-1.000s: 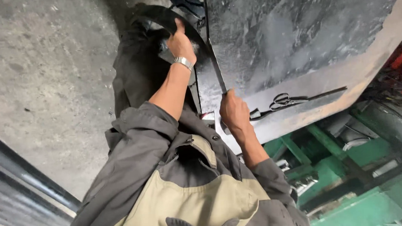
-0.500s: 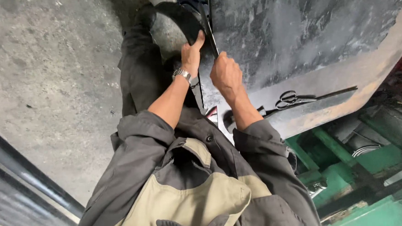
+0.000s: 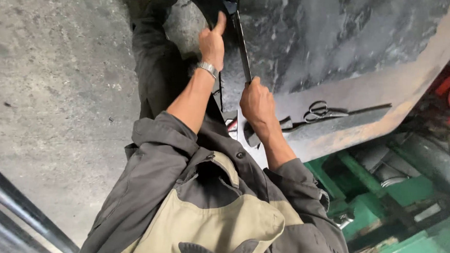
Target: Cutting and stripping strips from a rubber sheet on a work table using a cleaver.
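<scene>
Gripping a black strap [image 3: 241,43] at the dark worktable [image 3: 364,47].
Right hand [image 3: 257,101] clenches it; left hand [image 3: 213,40] pinches its curved far end; scissors [image 3: 319,111] lie right.

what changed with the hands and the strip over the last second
The right hand slid up the black strip, then dropped back to a lower grip. The left hand, fingers spread a moment ago, now pinches the strip's curved end. The scissors and the worktable stayed as they were.

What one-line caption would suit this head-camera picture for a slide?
Both hands, left and right, grip a black strip at a worn workbench; scissors lie nearby.
</scene>
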